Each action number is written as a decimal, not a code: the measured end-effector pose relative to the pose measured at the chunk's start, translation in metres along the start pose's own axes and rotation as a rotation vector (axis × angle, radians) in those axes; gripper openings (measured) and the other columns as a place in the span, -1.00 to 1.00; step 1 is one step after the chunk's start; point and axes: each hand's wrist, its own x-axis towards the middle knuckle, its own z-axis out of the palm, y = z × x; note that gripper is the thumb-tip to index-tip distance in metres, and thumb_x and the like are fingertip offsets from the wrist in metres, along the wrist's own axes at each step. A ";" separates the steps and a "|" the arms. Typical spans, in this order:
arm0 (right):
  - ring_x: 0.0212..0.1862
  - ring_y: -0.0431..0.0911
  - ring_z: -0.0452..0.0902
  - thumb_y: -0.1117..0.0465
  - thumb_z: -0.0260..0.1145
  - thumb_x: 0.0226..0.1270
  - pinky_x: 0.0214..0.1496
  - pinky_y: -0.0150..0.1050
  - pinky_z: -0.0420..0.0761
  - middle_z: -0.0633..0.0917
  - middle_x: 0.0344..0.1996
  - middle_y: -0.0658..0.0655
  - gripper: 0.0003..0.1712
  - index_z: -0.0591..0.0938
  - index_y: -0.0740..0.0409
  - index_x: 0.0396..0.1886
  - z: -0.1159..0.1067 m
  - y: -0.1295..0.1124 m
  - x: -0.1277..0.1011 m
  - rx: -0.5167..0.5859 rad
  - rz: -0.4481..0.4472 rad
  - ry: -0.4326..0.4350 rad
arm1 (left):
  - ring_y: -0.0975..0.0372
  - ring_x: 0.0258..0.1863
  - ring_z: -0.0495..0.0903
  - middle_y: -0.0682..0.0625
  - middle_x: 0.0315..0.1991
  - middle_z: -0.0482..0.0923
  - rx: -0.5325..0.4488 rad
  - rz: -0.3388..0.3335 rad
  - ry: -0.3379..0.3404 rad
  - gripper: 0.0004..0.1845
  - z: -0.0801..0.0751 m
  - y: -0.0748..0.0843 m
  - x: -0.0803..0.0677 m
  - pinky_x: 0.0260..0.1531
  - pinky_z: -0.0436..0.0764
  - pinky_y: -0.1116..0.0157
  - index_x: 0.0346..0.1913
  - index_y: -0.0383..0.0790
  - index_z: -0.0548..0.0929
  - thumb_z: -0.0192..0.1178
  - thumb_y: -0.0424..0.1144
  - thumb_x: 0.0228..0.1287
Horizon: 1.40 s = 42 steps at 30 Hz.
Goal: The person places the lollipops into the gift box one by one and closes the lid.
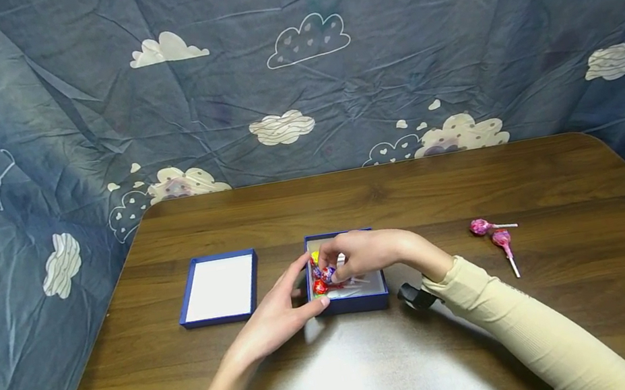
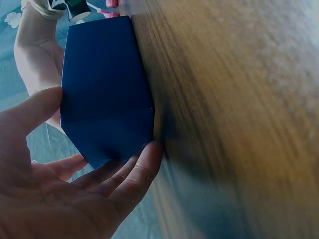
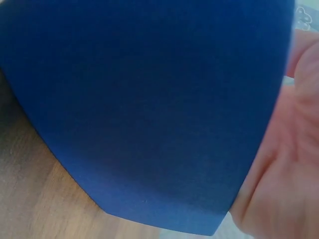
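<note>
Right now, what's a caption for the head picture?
Two hands at a blue box of lollipops, two pink lollipops outside.

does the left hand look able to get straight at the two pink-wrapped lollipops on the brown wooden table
Probably not directly: the open blue rectangular box and cream-sleeved right arm lie between the left hand and the pink-wrapped lollipops.

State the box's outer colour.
The box is dark blue outside; the left wrist view shows it best.

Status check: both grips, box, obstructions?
Left grip touching blue box. Right grip inside it, pinching a wrapped lollipop. Two pink lollipops on the table, to the right. Nothing visibly in the way.
</note>
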 end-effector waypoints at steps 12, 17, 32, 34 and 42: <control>-0.32 -0.23 0.55 0.36 0.50 -0.01 -0.24 -0.35 0.53 0.65 -0.43 -0.09 -0.76 0.67 0.07 -0.32 0.008 0.000 0.004 -0.117 -0.026 0.029 | -0.02 0.18 0.49 -0.08 0.48 0.12 -0.017 0.006 -0.007 -0.17 0.000 0.002 0.000 0.09 0.48 -0.04 0.53 0.07 0.16 0.33 -0.04 0.27; -0.32 -0.24 0.58 0.43 0.47 -0.06 -0.23 -0.36 0.55 0.66 -0.44 -0.09 -0.72 0.66 0.07 -0.36 0.009 -0.001 0.003 -0.121 0.002 0.033 | -0.02 0.18 0.49 -0.07 0.49 0.11 -0.026 0.012 -0.010 -0.18 0.000 0.002 0.000 0.08 0.49 -0.02 0.53 0.10 0.17 0.33 -0.05 0.27; -0.22 -0.19 0.63 0.50 0.39 -0.03 -0.16 -0.35 0.59 0.68 -0.34 -0.02 -0.72 0.66 0.15 -0.29 0.002 0.000 0.001 -0.049 0.002 -0.019 | -0.03 0.18 0.47 -0.07 0.48 0.12 -0.006 -0.001 -0.008 -0.17 -0.001 0.004 0.000 0.06 0.50 -0.04 0.53 0.11 0.16 0.32 -0.01 0.27; -0.21 -0.17 0.64 0.52 0.36 -0.02 -0.15 -0.34 0.60 0.69 -0.32 0.01 -0.71 0.66 0.18 -0.26 0.000 0.000 -0.001 -0.031 0.004 -0.009 | -0.04 0.18 0.47 -0.08 0.48 0.13 -0.005 0.000 -0.006 -0.17 -0.001 0.004 0.000 0.07 0.49 -0.04 0.53 0.10 0.16 0.32 -0.01 0.27; -0.17 -0.14 0.65 0.52 0.28 0.06 -0.12 -0.36 0.60 0.70 -0.25 0.10 -0.71 0.66 0.25 -0.19 -0.005 0.000 -0.008 -0.036 -0.063 0.037 | -0.04 0.19 0.47 -0.05 0.49 0.11 -0.006 -0.003 -0.002 -0.18 0.000 0.003 0.000 0.11 0.46 -0.08 0.53 0.11 0.17 0.33 -0.02 0.27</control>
